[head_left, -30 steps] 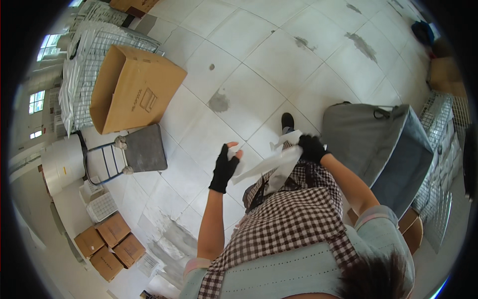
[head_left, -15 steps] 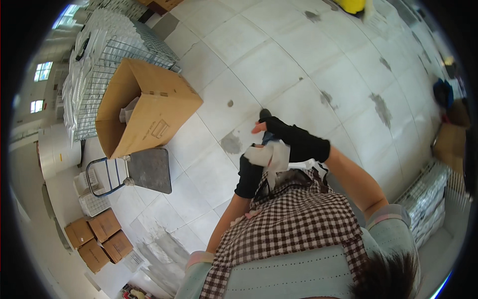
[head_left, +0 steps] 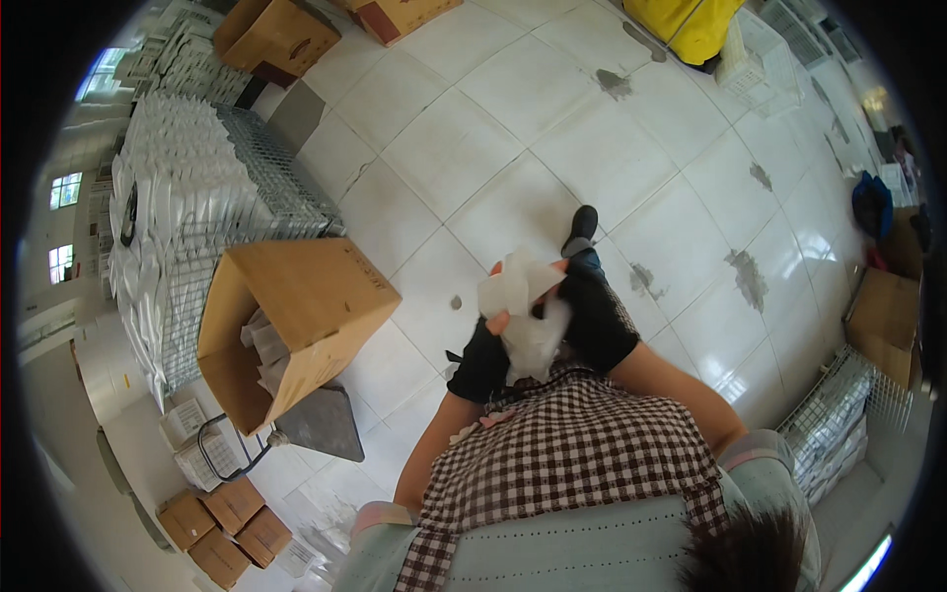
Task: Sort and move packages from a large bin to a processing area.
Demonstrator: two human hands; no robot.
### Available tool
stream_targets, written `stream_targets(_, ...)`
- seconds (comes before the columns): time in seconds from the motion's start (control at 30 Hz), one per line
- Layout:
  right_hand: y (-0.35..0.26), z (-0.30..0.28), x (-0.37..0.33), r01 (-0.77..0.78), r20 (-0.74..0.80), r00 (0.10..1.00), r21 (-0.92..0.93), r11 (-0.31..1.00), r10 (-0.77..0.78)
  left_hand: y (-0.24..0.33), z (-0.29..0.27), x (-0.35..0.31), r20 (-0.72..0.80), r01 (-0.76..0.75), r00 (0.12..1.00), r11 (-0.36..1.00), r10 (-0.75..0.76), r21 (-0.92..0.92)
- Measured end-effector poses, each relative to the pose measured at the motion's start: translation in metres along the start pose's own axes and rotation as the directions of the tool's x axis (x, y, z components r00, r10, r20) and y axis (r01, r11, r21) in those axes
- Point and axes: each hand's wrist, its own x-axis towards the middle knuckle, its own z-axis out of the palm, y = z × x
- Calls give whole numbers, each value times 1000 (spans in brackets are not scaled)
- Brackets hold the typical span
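A thin, whitish, see-through wrapping sheet point(head_left: 520, 286), creased and partly folded, is in front of my apron, between my two hands. My left hand point(head_left: 483, 357), in a black fingerless glove, grips its left side, with bare fingertips showing against it. On the other side my right hand point(head_left: 595, 326), gloved the same way, holds the upper right edge of the sheet; most of its fingers are hidden behind it. A lower part of the sheet hangs down towards the brown-and-white checked apron point(head_left: 592, 434). Whether anything is wrapped inside, I cannot make out.
To the left, an open cardboard box point(head_left: 321, 316) with pale wrapping inside sits on a dark-decked trolley point(head_left: 321, 424). Behind it stands a wire cage point(head_left: 286, 187) stacked with white packs. Small cartons point(head_left: 232, 508) are at lower left, a yellow bag point(head_left: 681, 25) at the far right.
My right hand has come down and in to take the sheet's edge, and the sheet is more spread out. My foot shows farther forward, and the view has shifted.
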Motion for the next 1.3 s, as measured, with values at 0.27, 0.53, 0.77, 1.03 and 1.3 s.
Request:
stream_targets(0.27,-140,-61,91,565,620,784,-690,452,-32,54,54,132,92,-260,960,721,265,642)
stream_targets(0.53,-219,-130,189,122,106,986,-985,124,-127,89,106,232,615,-440,755,518,-228,733)
stream_targets(0.77,-275,-102,268,131,-16,901,-942,308,-433,127,199,380,353,-460,832,-175,-429,871)
stream_targets(1.03,-346,-99,356,-30,-243,842,-913,408,-481,131,219,552,573,-804,500,-101,-649,586)
stream_targets(1.3,-397,-130,390,-218,-567,700,-748,626,-434,150,282,616,564,-978,24,97,-826,183)
